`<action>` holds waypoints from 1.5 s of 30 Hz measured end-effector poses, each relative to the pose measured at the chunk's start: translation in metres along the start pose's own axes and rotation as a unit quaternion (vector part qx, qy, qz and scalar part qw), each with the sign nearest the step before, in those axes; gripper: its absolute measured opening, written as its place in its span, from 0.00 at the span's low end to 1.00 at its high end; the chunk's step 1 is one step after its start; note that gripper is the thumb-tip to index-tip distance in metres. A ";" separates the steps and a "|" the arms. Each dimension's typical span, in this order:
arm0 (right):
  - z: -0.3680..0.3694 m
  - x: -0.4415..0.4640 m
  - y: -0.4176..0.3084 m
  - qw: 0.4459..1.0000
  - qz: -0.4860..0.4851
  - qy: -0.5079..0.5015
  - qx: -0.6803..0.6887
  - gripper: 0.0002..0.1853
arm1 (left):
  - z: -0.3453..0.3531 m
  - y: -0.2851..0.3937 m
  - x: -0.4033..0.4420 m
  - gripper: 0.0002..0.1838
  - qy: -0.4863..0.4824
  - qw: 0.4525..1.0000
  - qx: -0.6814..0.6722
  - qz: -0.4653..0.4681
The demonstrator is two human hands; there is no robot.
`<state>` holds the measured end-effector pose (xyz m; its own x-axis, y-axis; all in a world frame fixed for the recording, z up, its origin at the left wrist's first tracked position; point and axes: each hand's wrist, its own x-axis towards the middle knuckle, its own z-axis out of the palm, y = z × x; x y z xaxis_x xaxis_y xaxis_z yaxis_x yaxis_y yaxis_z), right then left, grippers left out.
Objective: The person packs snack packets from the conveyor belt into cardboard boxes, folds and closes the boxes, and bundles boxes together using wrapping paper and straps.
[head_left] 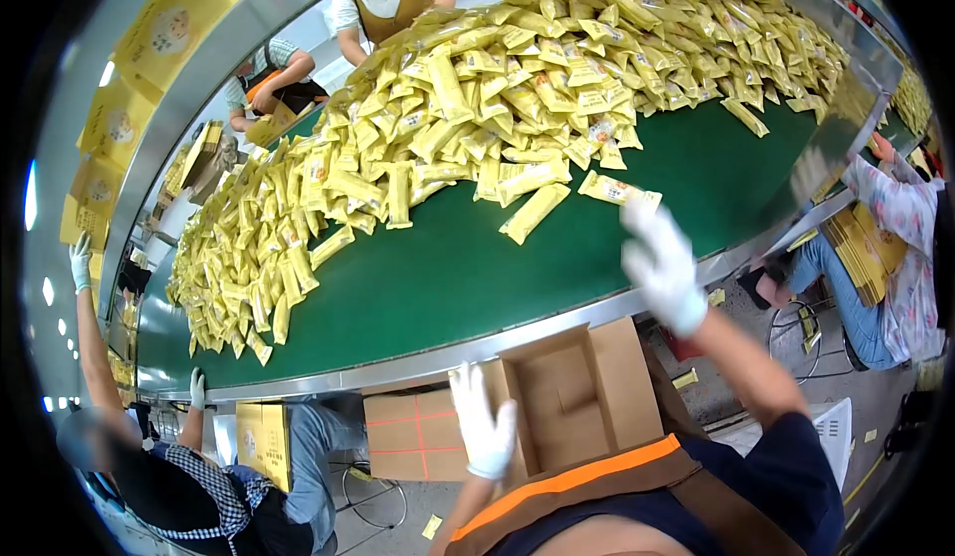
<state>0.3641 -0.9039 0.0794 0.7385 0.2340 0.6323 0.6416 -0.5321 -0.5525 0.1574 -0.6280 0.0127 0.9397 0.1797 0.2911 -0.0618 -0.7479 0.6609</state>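
My right hand (662,263), in a white glove, is over the near edge of the green belt (428,287), its fingertips close to a yellow packet (609,189); it is slightly blurred, and whether it touches the packet I cannot tell. My left hand (484,420), gloved in white, has its fingers stretched out and nothing in it. It is at the left flap of an open cardboard box (562,402) in front of my body. Another loose packet (534,214) lies beside the big pile of yellow packets (557,69).
Left of the box is a closed carton (413,435) with red straps. A co-worker (229,486) at the lower left reaches up to yellow boxes (90,198). Another person (895,248) sits at the right with folded boxes (858,256). More people work across the belt.
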 end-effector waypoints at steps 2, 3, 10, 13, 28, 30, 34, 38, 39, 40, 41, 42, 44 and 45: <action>0.011 0.107 0.031 0.992 -0.069 0.110 -0.004 0.21 | -0.019 -0.020 0.050 0.35 0.038 0.991 0.110 0.062; 0.013 0.156 0.045 0.978 -0.148 0.110 -0.100 0.22 | -0.028 -0.038 0.072 0.35 0.031 0.983 0.180 0.033; 0.141 0.350 0.166 0.983 0.104 -0.111 0.100 0.43 | -0.038 -0.110 0.105 0.40 0.008 0.962 0.272 0.028; 0.182 0.347 0.114 0.963 0.072 -0.218 0.142 0.51 | -0.034 -0.109 0.113 0.50 0.032 0.976 0.214 -0.005; 0.203 0.170 0.020 0.879 -0.242 -0.367 -0.185 0.41 | -0.006 -0.152 0.184 0.54 0.173 0.982 0.061 -0.047; 0.184 0.150 0.044 0.898 -0.310 -0.294 -0.103 0.38 | -0.016 -0.136 0.170 0.50 0.112 0.990 0.054 -0.071; 0.132 0.133 0.087 0.887 -0.121 -0.383 -0.229 0.34 | -0.028 -0.130 0.145 0.42 0.097 0.981 0.169 0.000; 0.070 0.107 0.097 0.964 -0.114 -0.170 -0.168 0.27 | -0.035 -0.070 0.148 0.32 0.023 0.931 0.312 0.188; 0.058 0.096 0.089 0.969 -0.085 -0.194 -0.123 0.26 | -0.029 -0.058 0.154 0.30 0.020 0.928 0.282 0.243; 0.047 0.086 0.081 0.971 -0.059 -0.216 -0.079 0.26 | -0.024 -0.045 0.163 0.33 -0.043 0.942 0.217 0.252; 0.048 0.072 0.064 0.957 -0.053 -0.280 -0.056 0.26 | -0.012 -0.040 0.170 0.35 -0.081 0.949 0.199 0.230; 0.057 0.055 0.047 0.938 -0.040 -0.341 -0.033 0.26 | -0.001 -0.038 0.176 0.38 -0.124 0.954 0.179 0.208; 0.080 0.019 0.043 0.928 -0.189 -0.290 -0.137 0.27 | 0.024 -0.039 0.194 0.44 -0.089 0.950 0.203 0.221; 0.085 0.012 0.045 0.932 -0.175 -0.279 -0.149 0.25 | 0.032 -0.041 0.202 0.44 -0.090 0.949 0.213 0.216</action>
<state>0.4193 -0.8561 0.0156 0.5408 0.7785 0.3186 0.8390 -0.5264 -0.1379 0.3606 -0.5814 0.0219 0.9018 -0.2860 0.3239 -0.3489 -0.9242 0.1553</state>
